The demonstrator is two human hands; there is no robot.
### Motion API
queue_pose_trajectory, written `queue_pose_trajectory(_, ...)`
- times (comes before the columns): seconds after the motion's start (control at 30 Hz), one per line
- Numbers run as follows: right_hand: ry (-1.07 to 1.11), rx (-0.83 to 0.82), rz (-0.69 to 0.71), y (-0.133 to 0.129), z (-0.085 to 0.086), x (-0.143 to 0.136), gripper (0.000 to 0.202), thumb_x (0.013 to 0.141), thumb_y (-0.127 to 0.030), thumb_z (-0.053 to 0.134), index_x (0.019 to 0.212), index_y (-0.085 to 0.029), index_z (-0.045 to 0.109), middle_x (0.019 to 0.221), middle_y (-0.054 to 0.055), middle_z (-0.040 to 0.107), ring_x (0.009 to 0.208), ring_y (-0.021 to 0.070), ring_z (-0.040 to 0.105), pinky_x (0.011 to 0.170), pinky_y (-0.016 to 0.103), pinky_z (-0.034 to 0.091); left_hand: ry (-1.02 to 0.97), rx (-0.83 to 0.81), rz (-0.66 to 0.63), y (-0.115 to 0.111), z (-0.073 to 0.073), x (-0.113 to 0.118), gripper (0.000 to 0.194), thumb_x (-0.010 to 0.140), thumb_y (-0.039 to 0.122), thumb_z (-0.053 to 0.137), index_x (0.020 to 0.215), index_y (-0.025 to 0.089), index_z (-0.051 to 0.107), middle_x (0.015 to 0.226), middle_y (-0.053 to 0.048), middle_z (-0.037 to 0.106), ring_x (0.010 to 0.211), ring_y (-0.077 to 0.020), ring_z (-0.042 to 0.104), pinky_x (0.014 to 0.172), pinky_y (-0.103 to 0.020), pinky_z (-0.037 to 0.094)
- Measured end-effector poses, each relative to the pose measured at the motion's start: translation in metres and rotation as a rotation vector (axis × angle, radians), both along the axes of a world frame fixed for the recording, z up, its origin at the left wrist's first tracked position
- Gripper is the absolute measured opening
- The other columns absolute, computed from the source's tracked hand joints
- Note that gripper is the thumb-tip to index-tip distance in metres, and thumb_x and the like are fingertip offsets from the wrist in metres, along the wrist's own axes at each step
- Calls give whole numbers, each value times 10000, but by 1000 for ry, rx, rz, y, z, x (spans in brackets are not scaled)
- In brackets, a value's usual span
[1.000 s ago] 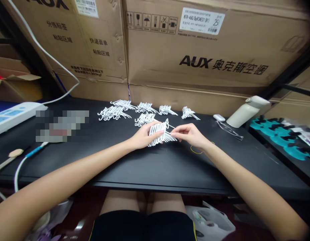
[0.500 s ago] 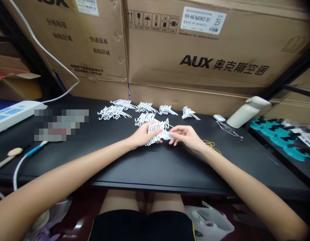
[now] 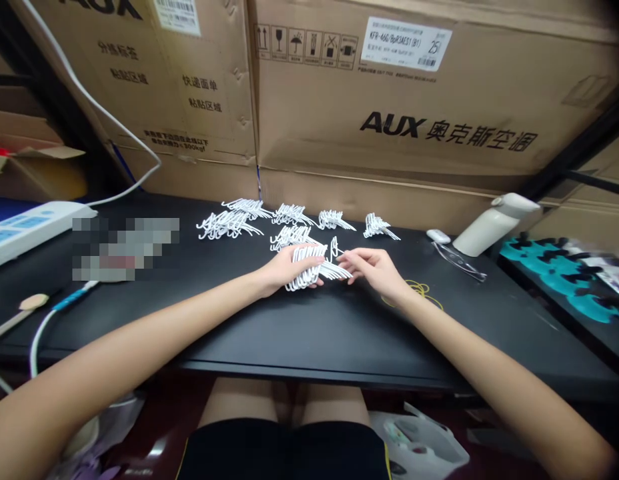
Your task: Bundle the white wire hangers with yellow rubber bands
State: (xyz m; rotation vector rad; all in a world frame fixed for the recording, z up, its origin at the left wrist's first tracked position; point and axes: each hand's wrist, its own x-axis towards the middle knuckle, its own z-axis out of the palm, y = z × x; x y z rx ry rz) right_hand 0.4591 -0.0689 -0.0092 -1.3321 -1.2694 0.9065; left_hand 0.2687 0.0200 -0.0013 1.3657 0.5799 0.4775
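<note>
Left hand point(image 3: 282, 269) clasped round white hooks point(image 3: 305, 270) | stems point(image 3: 334, 271) jut toward right hand point(image 3: 372, 268), grip unclear

Bold black lettering on the big right-hand carton point(image 3: 309, 120), across the upper right of the frame, reads AUX 奥克斯空调. Above it, a white label point(image 3: 407, 43) gives KFR-46G/BpR3AES1 (B1) and a large 25; its finer print is too small for me. To that label's left runs a row of handling signs point(image 3: 305, 47): upward arrows, a glass, an umbrella and others. At upper left, the other carton point(image 3: 154, 110) shows AUX, cut by the frame's top edge, 快递面单 above 粘贴区域, and a line ending in 300kgf.
</note>
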Motion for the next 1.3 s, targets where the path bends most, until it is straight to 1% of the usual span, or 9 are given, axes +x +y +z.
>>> queue_pose_trajectory(0.17, -474, 227, -245, 14, -16, 29, 273, 775, -426, 638, 849, -170, 701, 805, 70, 675, 682, 173, 602, 627, 314, 509, -27, -61, 95, 4, -2, 1, 336, 740, 339, 715, 991, 158, 583, 833, -54, 708, 651, -171, 693, 593, -275, 575)
queue_pose_trajectory(0.27, -759, 224, -208, 18, -23, 39, 209, 800, -345, 606, 844, -169, 711, 794, 67, 641, 668, 168, 570, 658, 318, 484, -39, -50, 124, 4, -2, 1, 347, 744, 332, 709, 1016, 156, 585, 844, -58, 710, 654, -174, 695, 595, -269, 580)
queue_pose_trajectory(0.37, -852, 183, -152, 19, -22, 42, 182, 813, -287, 568, 777, -165, 698, 767, 62, 630, 664, 168, 568, 649, 308, 464, -43, -29, 137, 3, 0, 0, 375, 738, 337, 714, 1036, 150, 585, 846, -65, 709, 653, -181, 696, 590, -270, 580)
queue_pose_trajectory(0.47, -788, 95, -141, 17, -16, 47, 186, 803, -310, 574, 750, -165, 677, 740, 54, 653, 636, 165, 569, 634, 312, 459, -44, 0, 164, 2, 1, 0, 437, 735, 342, 717, 1101, 154, 567, 864, -74, 707, 649, -187, 696, 589, -283, 579)
queue_pose_trajectory(0.63, -325, 89, -159, 10, 7, 60, 296, 706, -452, 691, 751, -162, 660, 707, 45, 655, 645, 169, 589, 594, 307, 483, -51, 53, 174, 2, 0, -1, 545, 726, 355, 725, 1201, 175, 527, 866, -65, 697, 651, -193, 697, 596, -298, 571)
queue_pose_trajectory(0.7, -253, 112, -135, 5, 17, 61, 313, 678, -463, 725, 759, -165, 674, 723, 44, 657, 659, 166, 589, 605, 308, 495, -42, 81, 179, 2, 0, -1, 557, 726, 364, 723, 1212, 177, 526, 862, -63, 698, 653, -195, 697, 608, -304, 570)
queue_pose_trajectory(0.83, -291, 128, -80, -2, 29, 53, 290, 680, -452, 738, 747, -173, 695, 716, 40, 657, 654, 163, 582, 630, 323, 504, -13, 155, 178, 1, 0, -2, 586, 720, 383, 721, 1229, 174, 519, 821, -58, 709, 635, -196, 690, 647, -326, 569)
queue_pose_trajectory(1.13, -347, 92, 69, -4, 24, 38, 265, 728, -435, 690, 773, -174, 697, 735, 39, 669, 659, 162, 586, 658, 329, 500, -6, 328, 103, 1, -3, -4, 613, 739, 443, 687, 1253, 158, 512, 885, -85, 721, 672, -205, 697, 760, -372, 553)
queue_pose_trajectory(1.3, -352, 78, 121, -5, 22, 31, 273, 752, -431, 661, 789, -163, 702, 754, 50, 683, 687, 170, 601, 692, 332, 507, 44, 555, 183, 2, -2, -4, 551, 737, 456, 680, 1197, 168, 584, 1149, -106, 665, 1043, -247, 631, 992, -383, 435)
